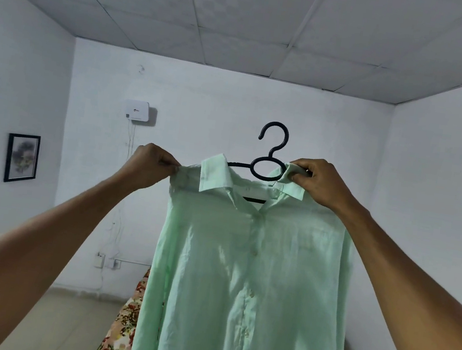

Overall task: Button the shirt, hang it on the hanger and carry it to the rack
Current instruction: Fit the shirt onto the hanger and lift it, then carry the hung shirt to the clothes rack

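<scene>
A pale mint-green shirt hangs in front of me, held up at head height, its front buttoned down the middle below an open collar. A black plastic hanger sits inside the collar, its hook standing up above the shirt. My left hand pinches the shirt's left shoulder. My right hand grips the right shoulder together with the hanger's arm. The hanger's left arm is hidden under the fabric.
A bed with a red floral cover lies below, behind the shirt. A white box with cables is mounted on the back wall. Two framed pictures hang on the left wall. No rack is in view.
</scene>
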